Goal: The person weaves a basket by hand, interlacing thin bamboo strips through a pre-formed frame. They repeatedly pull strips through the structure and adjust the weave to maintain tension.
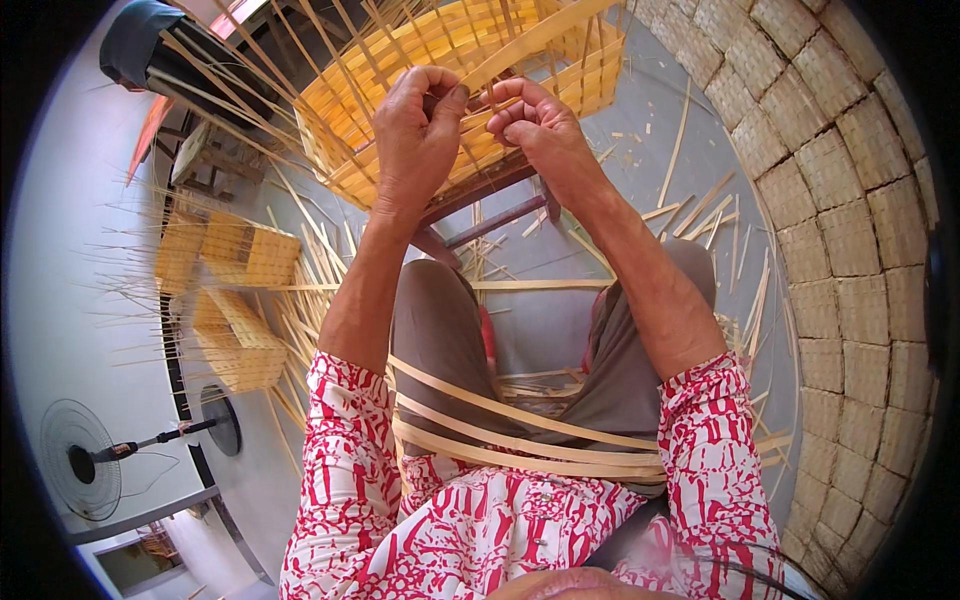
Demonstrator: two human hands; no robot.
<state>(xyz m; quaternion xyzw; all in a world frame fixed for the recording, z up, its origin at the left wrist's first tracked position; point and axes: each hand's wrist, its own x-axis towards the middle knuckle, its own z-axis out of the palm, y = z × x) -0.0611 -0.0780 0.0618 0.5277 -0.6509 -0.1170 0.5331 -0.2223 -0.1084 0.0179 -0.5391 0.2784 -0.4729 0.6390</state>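
A yellow basket (345, 90) of woven bamboo strips, with long loose stakes rising from it, sits in front of me on a dark wooden stool (480, 190). My left hand (418, 135) is closed at the basket's near side, thumb against fingers, on the lower end of a wide flat bamboo strip (545, 38) that slants up to the right. Just beside it, my right hand (540, 125) is closed too, its fingertips pinching around a thin upright stake at the near wall. The exact fingertip contact is partly hidden. Several long bamboo strips (520, 440) lie across my lap.
More part-woven baskets (235, 335) with loose stakes stand at the left, near a standing fan (80, 460). Stacked woven squares (830, 230) line the right side. Loose strips (700, 215) and scraps litter the grey floor. A dark bin-like object (190, 70) stands far left.
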